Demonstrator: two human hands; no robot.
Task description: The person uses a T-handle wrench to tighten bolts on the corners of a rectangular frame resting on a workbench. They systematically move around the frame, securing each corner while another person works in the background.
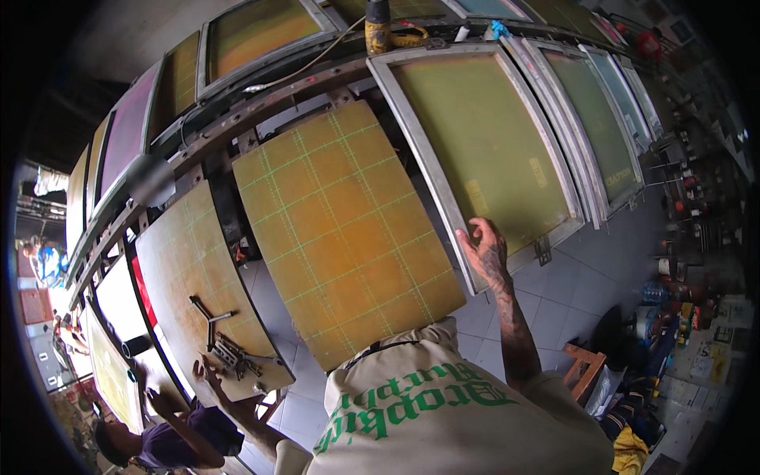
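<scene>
Beige cloth top (475, 431) lies nearest, below the flat, green-gridded orange board (348, 229). Right of that board is a rectangular screen (491, 142), smooth olive within dull metal; the right hand (487, 250) is over its edge, fingers half-bent, whether gripping I cannot tell. Left of the board, the left hand (210, 381), loosely spread, empty, is near angular metal tools (228, 355) on a scuffed panel (182, 253).

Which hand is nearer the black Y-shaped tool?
Left. The left hand is just below the Y-shaped tool; the right hand is far to its right, by the green screen's frame.
</scene>
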